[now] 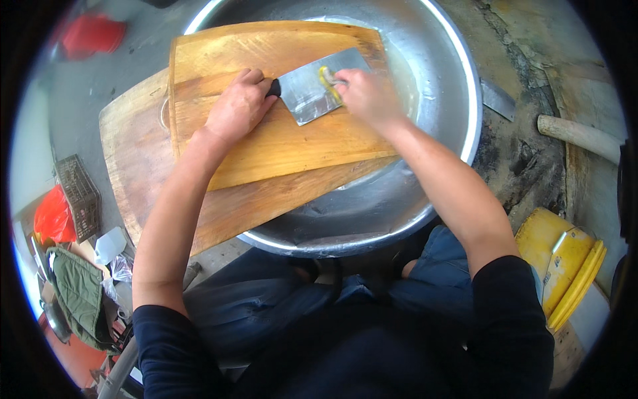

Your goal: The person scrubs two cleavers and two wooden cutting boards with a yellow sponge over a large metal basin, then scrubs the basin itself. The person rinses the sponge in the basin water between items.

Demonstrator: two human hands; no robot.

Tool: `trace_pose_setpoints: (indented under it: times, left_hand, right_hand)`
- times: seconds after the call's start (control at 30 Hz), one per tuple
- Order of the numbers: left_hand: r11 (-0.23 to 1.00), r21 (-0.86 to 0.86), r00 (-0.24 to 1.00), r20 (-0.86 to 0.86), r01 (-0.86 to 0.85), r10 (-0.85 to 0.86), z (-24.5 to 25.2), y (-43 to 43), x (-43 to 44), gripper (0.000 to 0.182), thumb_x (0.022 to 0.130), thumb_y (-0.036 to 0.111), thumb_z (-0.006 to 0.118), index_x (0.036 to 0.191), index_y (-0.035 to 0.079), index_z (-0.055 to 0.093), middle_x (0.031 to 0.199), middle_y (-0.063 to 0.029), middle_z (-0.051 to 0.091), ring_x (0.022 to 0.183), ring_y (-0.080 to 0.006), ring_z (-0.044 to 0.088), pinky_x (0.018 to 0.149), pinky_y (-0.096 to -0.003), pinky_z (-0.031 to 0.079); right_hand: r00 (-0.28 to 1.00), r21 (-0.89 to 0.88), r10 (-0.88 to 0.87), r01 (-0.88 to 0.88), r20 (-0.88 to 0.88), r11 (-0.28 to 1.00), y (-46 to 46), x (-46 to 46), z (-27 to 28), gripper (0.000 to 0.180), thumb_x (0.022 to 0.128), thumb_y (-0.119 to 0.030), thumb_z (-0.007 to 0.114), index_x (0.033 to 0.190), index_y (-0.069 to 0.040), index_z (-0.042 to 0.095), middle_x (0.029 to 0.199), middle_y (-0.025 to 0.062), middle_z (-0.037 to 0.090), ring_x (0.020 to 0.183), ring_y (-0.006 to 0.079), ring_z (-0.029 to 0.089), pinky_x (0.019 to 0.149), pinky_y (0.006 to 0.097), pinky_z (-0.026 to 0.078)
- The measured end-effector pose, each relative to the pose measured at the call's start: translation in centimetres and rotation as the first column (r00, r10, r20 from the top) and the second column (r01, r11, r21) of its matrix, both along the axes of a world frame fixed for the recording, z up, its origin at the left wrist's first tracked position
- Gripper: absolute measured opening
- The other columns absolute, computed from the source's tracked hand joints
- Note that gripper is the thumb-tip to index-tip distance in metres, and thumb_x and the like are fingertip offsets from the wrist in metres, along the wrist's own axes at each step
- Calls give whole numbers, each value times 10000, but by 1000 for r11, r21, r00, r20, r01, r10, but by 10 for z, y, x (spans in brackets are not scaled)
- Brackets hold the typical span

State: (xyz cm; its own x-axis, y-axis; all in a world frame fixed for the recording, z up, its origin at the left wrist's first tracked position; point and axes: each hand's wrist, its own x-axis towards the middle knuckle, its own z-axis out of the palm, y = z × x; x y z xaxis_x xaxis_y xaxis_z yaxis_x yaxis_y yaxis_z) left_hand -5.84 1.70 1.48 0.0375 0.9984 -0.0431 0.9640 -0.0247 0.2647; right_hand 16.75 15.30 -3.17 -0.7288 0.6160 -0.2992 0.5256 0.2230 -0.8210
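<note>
My left hand grips the black handle of a cleaver, whose broad steel blade lies flat over the upper wooden cutting board. In my right hand is a small yellow and whitish scrubbing tool, its exact kind unclear, pressed on the blade. Beneath the upper board is a second wooden board, turned at an angle and jutting out to the left. Both boards rest across a large round metal basin with some liquid in it.
Right of the basin, another metal blade lies near a pipe. A yellow bucket is beside my right arm. At left are a plastic crate, a red bag, a white jug and green quilted cloth. A red container is farther off.
</note>
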Motion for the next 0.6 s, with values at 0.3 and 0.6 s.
trace_pose_setpoints:
  times: [0.3,0.6]
  left_hand:
    - [1000,-8,1000,4,-7,7,10,-2,1,194,901,120,695,1026,-27,678,1005,-177,615,1022,-368,591,899,-433,526]
    - [1000,-8,1000,14,-17,17,10,0,4,180,897,113,687,1007,-29,676,999,-167,616,1012,-355,590,918,-417,525]
  right_hand:
    - [932,-18,-360,362,46,932,78,27,-56,205,964,-123,572,1082,-36,716,1019,217,684,966,421,652,900,481,531]
    - [903,320,-343,255,260,912,125,101,-118,267,952,-256,569,930,-54,742,1061,235,714,988,433,664,887,490,530]
